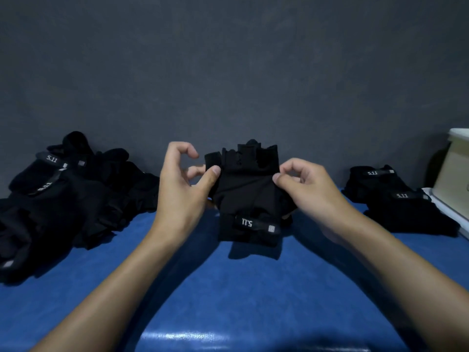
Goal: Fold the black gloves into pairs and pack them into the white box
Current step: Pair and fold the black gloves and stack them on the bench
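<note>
Over a blue table [228,288], left hand [182,189] and right hand [307,191] pinch a fingerless glove pair [247,196] mid-fold; packing into the white box [454,174] likely follows.

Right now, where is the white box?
In the head view, the white box stands at the far right edge, just right of the small stack of black gloves on the blue tabletop.

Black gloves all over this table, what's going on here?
A person is holding a black fingerless glove over the blue table, the left hand pinching its left edge and the right hand pinching its right edge. A loose pile of gloves lies at the left. A smaller stack sits at the right, beside the white box at the frame's edge.
</note>
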